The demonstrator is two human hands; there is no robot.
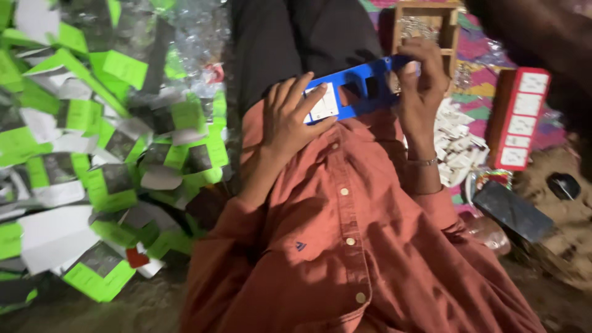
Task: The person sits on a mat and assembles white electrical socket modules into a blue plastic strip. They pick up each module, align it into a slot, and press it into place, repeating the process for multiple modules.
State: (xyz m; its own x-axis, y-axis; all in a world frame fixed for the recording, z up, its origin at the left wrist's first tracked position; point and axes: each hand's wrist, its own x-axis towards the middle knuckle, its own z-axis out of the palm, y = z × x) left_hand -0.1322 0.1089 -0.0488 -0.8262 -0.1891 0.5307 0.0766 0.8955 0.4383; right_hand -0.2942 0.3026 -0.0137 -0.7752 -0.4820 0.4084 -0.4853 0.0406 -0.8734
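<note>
Floor at your left lay buried under a heap of green-and-white packets [92, 160]. Your rust shirt [345, 246] filled the middle. A red tray of white switches [521, 117] stood right, beside a wooden box [425, 28]. Your left hand [290, 120] and right hand [422, 77] gripped the blue frame [354, 92] over your lap, one white switch [324, 103] seated.

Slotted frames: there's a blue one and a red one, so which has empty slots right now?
The blue frame, held in both hands; only one white piece sits in it. The red frame is full.
</note>
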